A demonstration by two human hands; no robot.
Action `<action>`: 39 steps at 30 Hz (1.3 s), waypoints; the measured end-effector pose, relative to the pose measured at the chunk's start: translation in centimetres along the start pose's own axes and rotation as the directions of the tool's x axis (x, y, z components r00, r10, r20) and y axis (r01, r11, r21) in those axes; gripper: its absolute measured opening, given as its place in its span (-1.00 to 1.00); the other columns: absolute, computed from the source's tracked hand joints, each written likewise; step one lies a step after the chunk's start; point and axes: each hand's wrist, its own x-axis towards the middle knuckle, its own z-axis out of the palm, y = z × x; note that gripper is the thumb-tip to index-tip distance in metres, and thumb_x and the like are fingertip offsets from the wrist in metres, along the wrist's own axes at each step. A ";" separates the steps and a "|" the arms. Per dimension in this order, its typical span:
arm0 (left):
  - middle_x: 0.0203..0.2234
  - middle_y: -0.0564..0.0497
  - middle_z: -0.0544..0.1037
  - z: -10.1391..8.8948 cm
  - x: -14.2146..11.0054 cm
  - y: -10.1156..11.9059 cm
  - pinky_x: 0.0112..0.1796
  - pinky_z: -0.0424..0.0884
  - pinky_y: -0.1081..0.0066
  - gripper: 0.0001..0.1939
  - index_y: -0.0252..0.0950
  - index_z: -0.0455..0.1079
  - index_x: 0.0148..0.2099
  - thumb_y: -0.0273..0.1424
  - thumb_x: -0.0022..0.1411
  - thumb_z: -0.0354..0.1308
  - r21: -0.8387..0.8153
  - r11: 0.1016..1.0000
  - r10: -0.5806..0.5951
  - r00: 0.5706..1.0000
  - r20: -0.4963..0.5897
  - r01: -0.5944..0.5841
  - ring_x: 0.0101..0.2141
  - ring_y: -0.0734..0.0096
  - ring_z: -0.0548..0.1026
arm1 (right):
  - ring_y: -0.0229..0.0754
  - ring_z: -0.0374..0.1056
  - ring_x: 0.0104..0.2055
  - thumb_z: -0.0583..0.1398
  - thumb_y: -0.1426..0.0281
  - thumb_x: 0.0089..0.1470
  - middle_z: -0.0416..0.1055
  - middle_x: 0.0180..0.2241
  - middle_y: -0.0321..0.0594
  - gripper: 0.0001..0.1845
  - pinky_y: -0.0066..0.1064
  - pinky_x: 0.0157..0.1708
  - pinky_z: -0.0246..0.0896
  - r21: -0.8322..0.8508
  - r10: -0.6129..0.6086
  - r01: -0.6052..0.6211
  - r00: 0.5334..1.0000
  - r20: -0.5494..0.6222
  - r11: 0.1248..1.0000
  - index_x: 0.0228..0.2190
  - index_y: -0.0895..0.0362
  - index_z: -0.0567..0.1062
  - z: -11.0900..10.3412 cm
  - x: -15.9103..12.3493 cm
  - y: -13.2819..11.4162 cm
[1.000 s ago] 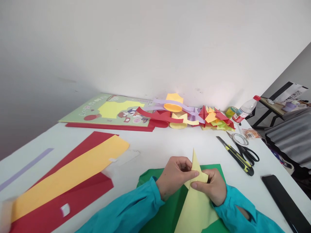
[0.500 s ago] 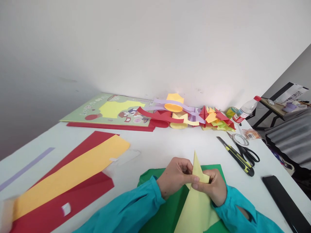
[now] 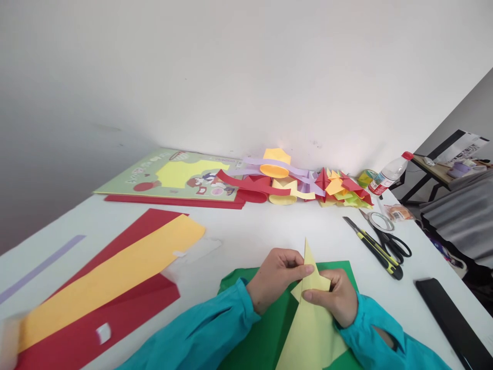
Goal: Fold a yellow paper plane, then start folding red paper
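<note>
A folded sheet of pale yellow paper (image 3: 310, 329) with a narrow upright point is between my hands. My left hand (image 3: 275, 277) pinches that point from the left, thumb across its face. Lower on the right, my right hand (image 3: 337, 298) grips the fold with its thumb in front; its other fingers are behind the paper. Small flaps stick out to either side below the point. Under the yellow paper lies a green sheet (image 3: 265, 334), partly covered by my sleeves.
Red paper (image 3: 154, 298) and an orange strip (image 3: 115, 277) lie on the left. A utility knife (image 3: 375, 249), scissors (image 3: 391, 241), a tape roll (image 3: 381, 221) and a black case (image 3: 450, 313) are on the right. Paper crafts (image 3: 277, 177) and a bottle (image 3: 391, 172) stand by the wall.
My left thumb has moved up the paper's point, away from my right thumb. The left flap shows more now. My right hand has stayed nearly in place.
</note>
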 end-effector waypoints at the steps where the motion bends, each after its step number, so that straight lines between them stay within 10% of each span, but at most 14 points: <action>1: -0.72 0.10 0.37 0.0 0.0 0.0 -0.56 0.14 0.52 -0.64 -0.37 0.37 -0.64 -0.17 -0.23 0.35 0.005 1.000 0.006 1.000 -0.006 -0.006 -0.62 0.58 0.24 | -0.32 0.23 -0.69 0.38 0.22 -0.35 0.39 -0.70 -0.27 -0.65 -0.51 -0.70 0.06 0.000 -0.001 0.001 1.000 -0.004 1.000 -0.64 0.26 0.48 0.0 0.0 0.0; 39: -0.58 -0.03 0.51 0.2 -0.3 0.9 -0.37 0.34 0.41 -0.76 -0.38 0.47 -0.52 -0.27 -0.08 0.30 -0.135 0.988 0.060 0.994 -0.095 -0.072 -0.49 0.43 0.40 | -0.34 0.20 -0.70 0.39 0.19 -0.40 0.34 -0.73 -0.31 -0.59 -0.53 -0.72 0.02 -0.041 0.032 -0.032 0.999 -0.004 0.999 -0.74 0.21 0.36 0.2 0.0 0.0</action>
